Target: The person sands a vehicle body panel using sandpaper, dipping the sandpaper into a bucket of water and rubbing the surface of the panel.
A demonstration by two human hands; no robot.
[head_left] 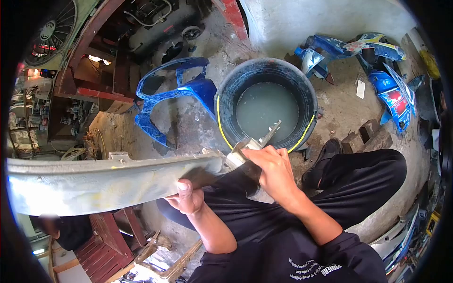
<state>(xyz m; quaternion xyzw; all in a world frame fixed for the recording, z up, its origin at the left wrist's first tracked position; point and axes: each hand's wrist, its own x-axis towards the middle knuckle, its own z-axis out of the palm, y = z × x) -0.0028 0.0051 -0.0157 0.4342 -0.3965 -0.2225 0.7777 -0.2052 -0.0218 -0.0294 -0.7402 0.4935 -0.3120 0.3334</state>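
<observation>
The panel (113,188), long, pale and patchy grey, lies nearest the camera, running from the left border to the middle, its narrow end jutting out over the near rim of the bucket. The left hand (191,200) reaches up from below, forearm slanting up and to the left, thumb raised along the panel's lower edge and the other fingers mostly hidden beneath; its grip is closed on the panel. The right hand (273,172) comes in from the lower right, elbow bent, wrist fairly straight, back of the hand turned up, index finger pointing left across the narrow end. Its grip is clasped around that end, the fingers curled over; whether anything else sits under the palm, I cannot tell. The bucket (264,70) is black and round, stands on the floor (198,125) just beyond the hands, and has a yellow handle (220,125) lying along its near rim. In it is cloudy grey-green water (266,108), well below the rim, with a few pale specks on the surface. A blue frame (203,92) lies left of the bucket; blue fairings (394,94) lie to its right, with a white tag (360,89) near them.
</observation>
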